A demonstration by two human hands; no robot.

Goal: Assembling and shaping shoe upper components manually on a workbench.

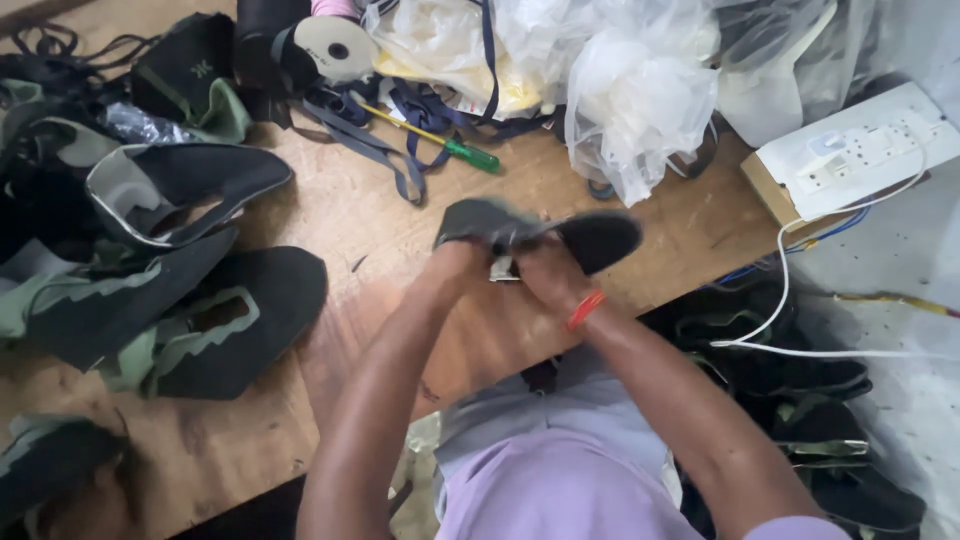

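Both my hands meet over the middle of the wooden table (330,220), gripping one dark fabric shoe upper (600,238). My left hand (455,265) holds its left part, my right hand (545,275) its middle. A small metal tool (503,270) shows between the two hands; which hand holds it I cannot tell. An orange band (586,309) circles my right wrist.
Several dark and green shoe uppers (180,300) are piled at the left. A green-handled screwdriver (450,147), blue straps (390,150), a tape roll (335,45) and clear plastic bags (640,90) lie at the back. A white power strip (860,150) with cables sits right. More uppers (820,420) lie below the table.
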